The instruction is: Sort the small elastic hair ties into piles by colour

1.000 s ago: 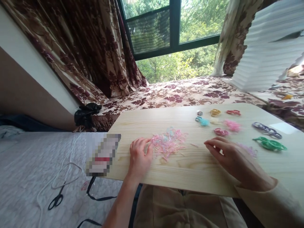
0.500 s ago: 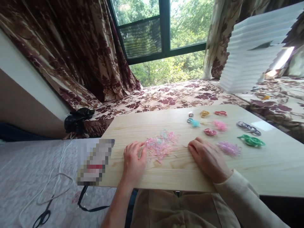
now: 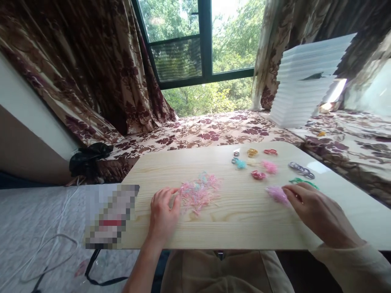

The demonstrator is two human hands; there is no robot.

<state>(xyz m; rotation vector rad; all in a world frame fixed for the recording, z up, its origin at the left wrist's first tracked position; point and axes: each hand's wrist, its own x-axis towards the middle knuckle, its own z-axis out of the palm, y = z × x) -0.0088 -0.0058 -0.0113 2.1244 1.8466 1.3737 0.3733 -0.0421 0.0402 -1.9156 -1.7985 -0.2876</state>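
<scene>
A loose pile of small, thin translucent bands or strips (image 3: 198,193), mostly pink with some blue, lies on the pale wooden board (image 3: 195,232). My left hand (image 3: 164,211) rests at the pile's left edge, thumb apart from the fingers. Over on the right, my right hand (image 3: 317,211) has thumb and forefinger pinched together beside a purple bunch of similar pieces (image 3: 277,195); whatever is between the fingertips is too small to make out. Behind that hand, green rings (image 3: 304,182) are partly covered.
Farther back lie a pink bunch (image 3: 269,167), a light-blue bunch (image 3: 241,164), dark pink rings (image 3: 258,175), yellow rings (image 3: 252,152), red rings (image 3: 270,151) and greyish-purple rings (image 3: 302,170). A blurred-out flat item (image 3: 111,219) overlaps the board's left edge.
My right hand has moved right, from beside the mixed pile to the purple bunch, and now partly covers the green rings. My left hand stays by the pile. The whole view has shifted slightly.
</scene>
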